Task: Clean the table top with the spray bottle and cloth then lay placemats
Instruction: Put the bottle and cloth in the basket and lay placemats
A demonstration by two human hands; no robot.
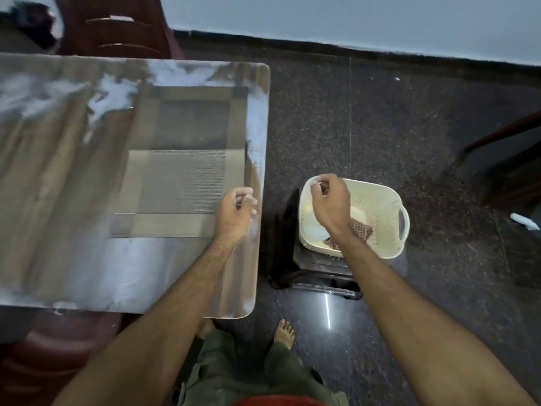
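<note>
Dark speckled stone flooring [409, 127] runs up to a pale wall [351, 16] with a black skirting strip along its foot. On the left stands the table [58, 200], its glossy brown top throwing back whitish, streaky reflections; whether any of that is wetness cannot be told.

Two woven placemats lie on the right part of the table. The far placemat [193, 118] sits near the far right corner, and the near placemat [175, 183] lies over its near edge, both roughly square to the table's right edge.

The left hand [235, 213] is over the near placemat's right side, close to the table's right edge, fingers curled inward with the thumb against them. It seems to pinch the mat's edge, though the picture is too blurred to be sure.

The right hand [330, 200] hangs above the rim of a cream plastic basket [380, 206] that sits on a dark stool [316, 273] just beside the table. Its fingers are curled into a loose fist, and it cannot be told whether they hold anything.

Inside the basket lies a reddish patterned cloth [361, 228], partly hidden by the right forearm, with something pale beside it that is too unclear to name.

A dark red chair [117, 27] stands behind the table. The person's bare foot [284, 332] and green trousers [234, 376] show below.
</note>
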